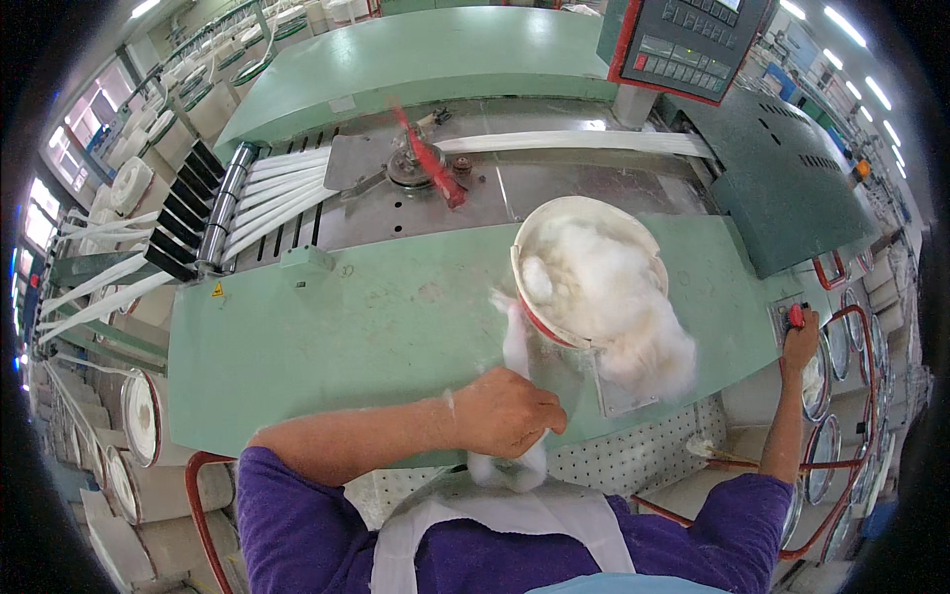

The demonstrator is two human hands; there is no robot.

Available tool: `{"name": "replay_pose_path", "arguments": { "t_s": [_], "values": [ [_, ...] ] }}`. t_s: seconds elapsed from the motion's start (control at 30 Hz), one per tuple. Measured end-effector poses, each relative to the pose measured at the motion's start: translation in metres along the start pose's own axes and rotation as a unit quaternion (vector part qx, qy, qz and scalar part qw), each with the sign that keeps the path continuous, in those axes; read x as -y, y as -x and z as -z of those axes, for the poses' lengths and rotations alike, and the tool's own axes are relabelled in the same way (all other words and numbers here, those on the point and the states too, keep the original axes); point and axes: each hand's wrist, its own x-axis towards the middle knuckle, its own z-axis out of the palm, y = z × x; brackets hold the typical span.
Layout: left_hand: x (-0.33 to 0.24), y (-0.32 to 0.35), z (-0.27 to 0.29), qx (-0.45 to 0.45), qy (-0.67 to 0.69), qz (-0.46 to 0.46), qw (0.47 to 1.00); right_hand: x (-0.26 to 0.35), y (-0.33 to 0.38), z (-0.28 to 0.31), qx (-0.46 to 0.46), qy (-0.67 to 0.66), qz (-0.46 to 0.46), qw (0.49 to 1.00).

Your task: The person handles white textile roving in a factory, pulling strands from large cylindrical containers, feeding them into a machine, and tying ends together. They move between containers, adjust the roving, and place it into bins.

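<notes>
My left hand [505, 411] is closed around a thick strand of white cotton sliver [516, 342], near the front edge of the green machine table. One end of the strand lies on the table beside a round tub [556, 335], and the rest hangs in a loop below my hand. White loose fibre [604, 259] heaps up in the tub and spills over its near right side. Far to the right, my right hand [800, 344] has its fingers at a red push button [796, 316] on a small control plate; its fingertips are partly hidden.
Several white slivers [282, 193] run over rollers at the left into the machine bed. A red cloth-like strip [427, 158] lies over a round metal part. A control panel [683, 45] and a dark green cover [792, 178] stand at the right, with red rails [871, 396] nearby.
</notes>
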Motion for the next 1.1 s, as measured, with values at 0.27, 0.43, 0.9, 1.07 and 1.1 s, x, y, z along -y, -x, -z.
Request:
{"name": "replay_pose_path", "arguments": {
  "t_s": [0.27,0.43,0.9,1.07,1.1],
  "values": [
    [-0.001,-0.001,0.004,0.002,-0.009,-0.003,1.0,0.017,0.001,0.011,-0.019,-0.011,0.028,0.999],
    [-0.002,-0.003,0.006,-0.01,0.003,-0.004,1.0,0.033,0.002,0.022,-0.028,-0.011,0.007,1.0],
    [-0.001,0.002,0.003,-0.006,-0.033,-0.012,0.999,0.007,0.003,0.003,-0.059,-0.041,0.017,0.997],
    [0.001,0.002,-0.003,-0.015,-0.035,-0.056,0.998,-0.034,-0.004,-0.026,-0.043,-0.016,0.013,0.999],
    [0.0,0.001,-0.004,-0.029,-0.042,-0.053,0.997,-0.044,-0.004,-0.03,-0.033,-0.003,0.023,0.999]
  ]
}}
